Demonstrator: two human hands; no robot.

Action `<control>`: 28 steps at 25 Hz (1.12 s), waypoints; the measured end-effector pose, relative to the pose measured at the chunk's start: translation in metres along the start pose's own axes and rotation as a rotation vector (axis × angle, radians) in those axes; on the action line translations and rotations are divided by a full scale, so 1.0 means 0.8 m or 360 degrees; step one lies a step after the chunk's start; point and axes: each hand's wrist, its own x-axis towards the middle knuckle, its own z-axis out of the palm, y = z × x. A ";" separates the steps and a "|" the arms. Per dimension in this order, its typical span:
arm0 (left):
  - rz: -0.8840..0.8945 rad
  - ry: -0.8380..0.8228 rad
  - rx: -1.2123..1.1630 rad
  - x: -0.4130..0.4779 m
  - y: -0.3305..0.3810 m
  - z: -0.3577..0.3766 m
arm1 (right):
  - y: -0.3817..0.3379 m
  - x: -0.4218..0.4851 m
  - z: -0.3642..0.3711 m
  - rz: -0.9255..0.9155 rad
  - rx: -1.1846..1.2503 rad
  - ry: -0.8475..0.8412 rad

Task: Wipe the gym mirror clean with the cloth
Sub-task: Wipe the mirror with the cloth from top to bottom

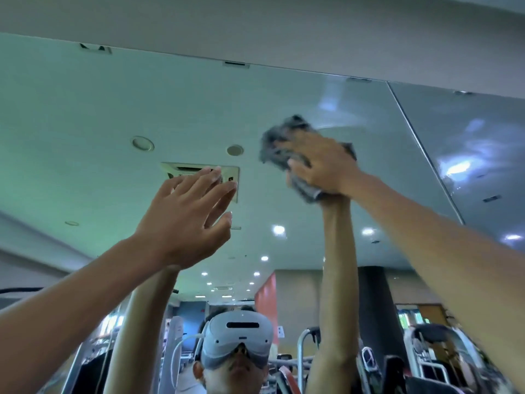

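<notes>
Watching the feed from my desk, I'd say this is mid-wipe, high up on the mirror. The right hand is at full reach with its fingers spread over the grey cloth, pressing it flat to the glass. The cloth is bunched under the palm and sticks out past the fingertips. The left hand is empty, with straight fingers held close together, lower than the right hand and off to its left. It's right at the glass, but I can't tell if the fingertips actually touch.

My guess for the next move is a sweep away from the left hand, toward the panel seam on the far side of the right hand. The glass past that seam looks streaky, and the mirror's top edge sits just above the cloth, so the stroke needs firm pressure without running off the glass.

Stuff I can't make out: the cloth and right fingers are motion-blurred, so the grip detail is mushy. The reflection shows a headset below both hands and blurry gym gear further down. The mirror's lower part is out of frame.
</notes>
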 end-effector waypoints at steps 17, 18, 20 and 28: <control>0.0018 -0.0048 0.0062 -0.068 -0.164 -0.031 | -0.163 0.102 0.049 0.0713 -0.0059 0.0183; 0.0025 -0.0040 0.0065 -0.071 -0.168 -0.032 | -0.180 0.094 0.052 0.0178 -0.0026 0.0052; 0.0013 -0.0012 0.0052 -0.080 -0.183 -0.035 | -0.185 0.096 0.045 -0.0136 0.0001 -0.0071; -0.0120 0.0002 0.0100 -0.138 -0.284 -0.053 | -0.310 0.137 0.075 0.0094 0.0050 -0.0045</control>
